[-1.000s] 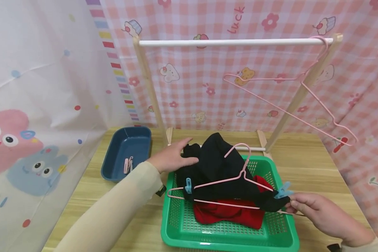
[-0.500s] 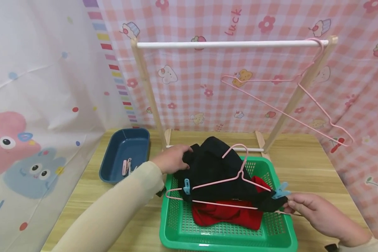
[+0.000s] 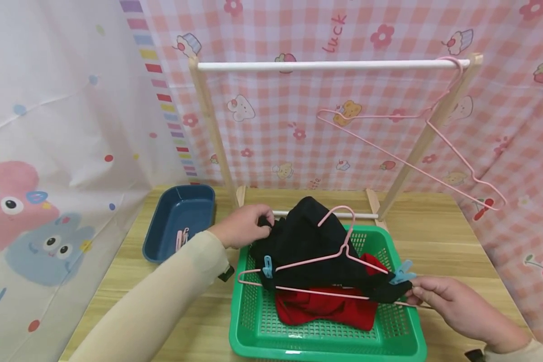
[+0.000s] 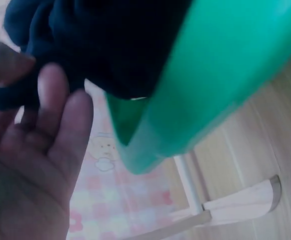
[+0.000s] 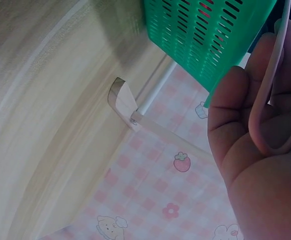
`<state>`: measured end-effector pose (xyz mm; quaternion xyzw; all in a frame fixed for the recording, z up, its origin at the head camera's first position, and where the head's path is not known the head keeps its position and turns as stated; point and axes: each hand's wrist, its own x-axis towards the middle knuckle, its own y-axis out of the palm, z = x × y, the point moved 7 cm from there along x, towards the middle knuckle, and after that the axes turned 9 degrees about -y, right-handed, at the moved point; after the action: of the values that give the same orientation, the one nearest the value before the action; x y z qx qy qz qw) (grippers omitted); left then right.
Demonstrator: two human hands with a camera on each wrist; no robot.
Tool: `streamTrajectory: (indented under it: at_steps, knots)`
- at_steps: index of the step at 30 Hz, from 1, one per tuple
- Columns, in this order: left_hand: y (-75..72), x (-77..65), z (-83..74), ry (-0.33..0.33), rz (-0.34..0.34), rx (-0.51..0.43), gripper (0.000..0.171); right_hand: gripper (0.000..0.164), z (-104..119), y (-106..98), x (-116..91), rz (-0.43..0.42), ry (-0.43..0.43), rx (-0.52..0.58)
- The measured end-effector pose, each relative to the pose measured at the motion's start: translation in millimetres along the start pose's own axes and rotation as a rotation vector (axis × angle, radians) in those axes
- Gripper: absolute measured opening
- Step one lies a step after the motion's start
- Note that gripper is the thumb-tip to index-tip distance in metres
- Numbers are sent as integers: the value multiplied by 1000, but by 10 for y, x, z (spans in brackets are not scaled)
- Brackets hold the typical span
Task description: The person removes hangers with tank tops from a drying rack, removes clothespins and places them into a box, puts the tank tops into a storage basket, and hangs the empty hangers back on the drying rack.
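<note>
A black garment (image 3: 307,236), its kind hidden by folds, lies bunched over a pink clothes hanger (image 3: 345,246). One blue clothespin (image 3: 267,266) clips it at the hanger's left side, another blue clothespin (image 3: 402,273) at the right. My left hand (image 3: 242,226) pinches the garment's upper left edge; in the left wrist view, thumb and fingers meet on the dark cloth (image 4: 115,45). With my right hand (image 3: 452,306) I grip the hanger's right end beside the garment's corner. The right wrist view shows the hanger wire (image 5: 265,95) lying across the palm under curled fingers.
Beneath the garment is a green perforated basket (image 3: 328,349) holding red cloth (image 3: 326,311). A blue tray (image 3: 181,193) with several clothespins (image 3: 179,239) stands left. Behind rises a rack with a white bar (image 3: 326,65), where another pink hanger (image 3: 375,116) hangs at the right.
My left hand has moved from hovering spread beside the garment to pinching its upper left edge, lifting that edge slightly. The right hand keeps its grip; the head view has shifted a little.
</note>
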<state>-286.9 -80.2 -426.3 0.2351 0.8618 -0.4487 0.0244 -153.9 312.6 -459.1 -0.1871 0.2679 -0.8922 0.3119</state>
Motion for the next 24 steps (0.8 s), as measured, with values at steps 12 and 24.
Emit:
streamTrajectory:
  at_steps: [12,24]
  knots:
    - [187,-29,22,-140,169,59,71,30,35,2,6,6,-26,39]
    - [326,151,-119,2,148,317,50,30,30,-2,5,5,-19,51]
